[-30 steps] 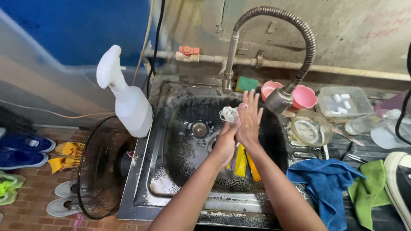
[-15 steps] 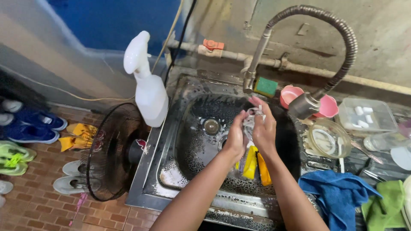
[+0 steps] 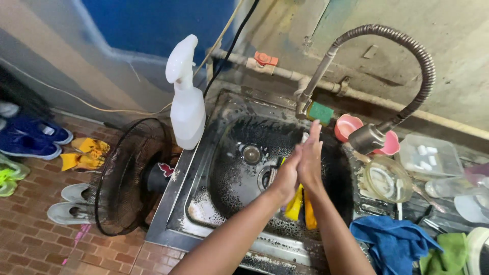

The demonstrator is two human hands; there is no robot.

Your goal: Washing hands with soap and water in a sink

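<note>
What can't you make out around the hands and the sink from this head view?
- Whether anything sits between the left hand and right hand: the palms are pressed together and cover it.
- The yellow items in the sink: the forearms cover most of them.
- Whether water runs from the faucet head: no stream can be made out.
- The green cloth: cut off by the bottom edge.

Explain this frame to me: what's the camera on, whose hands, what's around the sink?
The single view comes from a camera worn on a person's head, looking down. No robot: the left hand and right hand are bare, pressed palm to palm above a dark steel sink. Whether they hold anything between them cannot be told. Yellow utensils lie in the basin below them. A coiled spring faucet arches over. A white spray bottle stands at the sink's left edge, a blue cloth lies on the right.
</note>
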